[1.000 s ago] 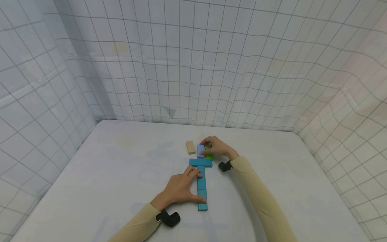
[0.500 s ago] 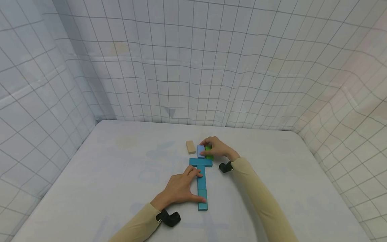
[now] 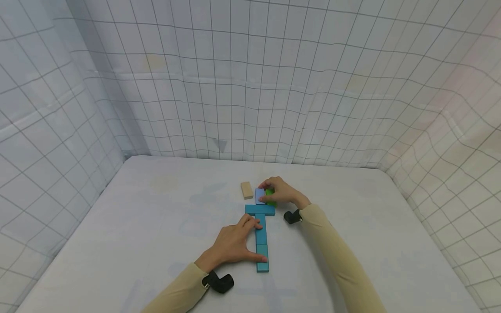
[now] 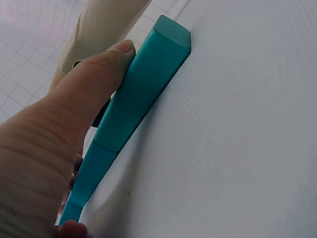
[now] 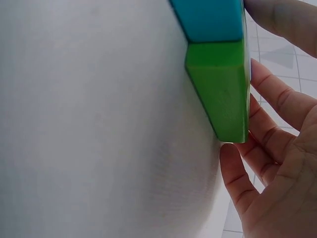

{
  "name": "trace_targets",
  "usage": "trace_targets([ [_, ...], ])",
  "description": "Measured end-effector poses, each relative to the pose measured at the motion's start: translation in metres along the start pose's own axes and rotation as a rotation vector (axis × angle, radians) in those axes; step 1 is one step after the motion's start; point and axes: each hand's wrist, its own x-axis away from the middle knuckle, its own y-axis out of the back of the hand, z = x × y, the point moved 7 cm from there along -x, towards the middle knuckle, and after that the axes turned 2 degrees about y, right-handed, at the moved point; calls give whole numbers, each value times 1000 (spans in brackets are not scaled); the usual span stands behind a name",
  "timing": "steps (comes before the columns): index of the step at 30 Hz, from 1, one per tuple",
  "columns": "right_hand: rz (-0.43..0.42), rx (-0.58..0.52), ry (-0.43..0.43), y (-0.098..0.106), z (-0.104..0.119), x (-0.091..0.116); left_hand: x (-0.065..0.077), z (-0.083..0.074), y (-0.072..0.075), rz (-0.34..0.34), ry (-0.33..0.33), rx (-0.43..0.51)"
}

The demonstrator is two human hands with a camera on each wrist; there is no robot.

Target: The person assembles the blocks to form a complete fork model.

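Teal blocks (image 3: 261, 234) form a T shape flat on the white table (image 3: 156, 234): a long stem toward me and a crossbar (image 3: 260, 209) at its far end. My left hand (image 3: 235, 243) rests on the stem, thumb and fingers straight against the teal stem (image 4: 133, 99). Beyond the crossbar lie a light blue block (image 3: 259, 195) and a green block (image 3: 270, 196) side by side. My right hand (image 3: 279, 191) curls over the green block (image 5: 223, 89), thumb and fingers pinching it where it touches the teal crossbar (image 5: 210, 20).
A tan wooden block (image 3: 246, 190) lies alone just left of the light blue one. White gridded cloth walls (image 3: 250, 87) enclose the table on three sides. Black wrist cameras (image 3: 219, 282) sit on both cream sleeves.
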Motion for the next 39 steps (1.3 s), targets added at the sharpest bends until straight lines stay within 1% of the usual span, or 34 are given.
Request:
trace_targets([
  [7,9,15,-43,0,0,1,0,0,0,-3,-1,-2],
  [13,6,26,-44,1,2,2,0,0,0,-12,-12,2],
  [18,9,29,-63,0,2,3,0,0,0,-16,-17,4],
  [28,7,31,-50,-1,2,5,1,1,-1,-11,-17,7],
  [34,-9,42,-41,-1,2,5,0,0,0,-7,-17,0],
  [39,-17,52,-38,-2,2,6,1,-1,2,-10,-24,15],
])
